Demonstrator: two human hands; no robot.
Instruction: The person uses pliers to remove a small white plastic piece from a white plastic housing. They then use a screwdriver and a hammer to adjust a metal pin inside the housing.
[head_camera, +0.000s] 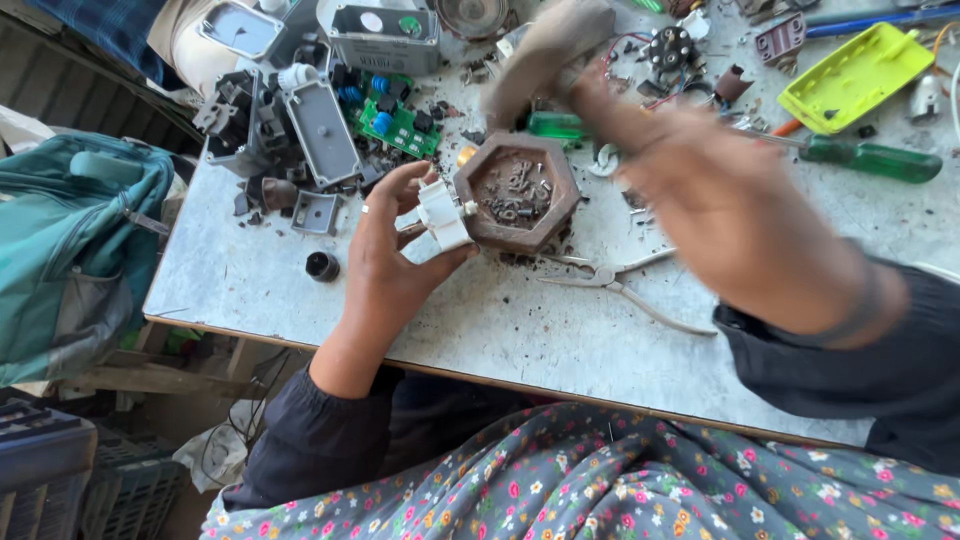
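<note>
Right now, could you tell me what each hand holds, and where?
Left hand grips the white plastic part by its lower end. Right hand is blurred; cannot tell.

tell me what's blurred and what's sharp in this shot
Head view: the right hand is smeared by motion blur; the left hand, its white plastic part and the hexagonal screw tray stay sharp; even daylight, soft shadows, no strong glare on the table.

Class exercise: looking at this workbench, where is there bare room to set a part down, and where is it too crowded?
Bare tabletop lies along the near edge, left of the left hand, and between the pliers and the near edge. The far half is crowded: circuit board, grey housings, hexagonal tray, screwdriver.
</note>
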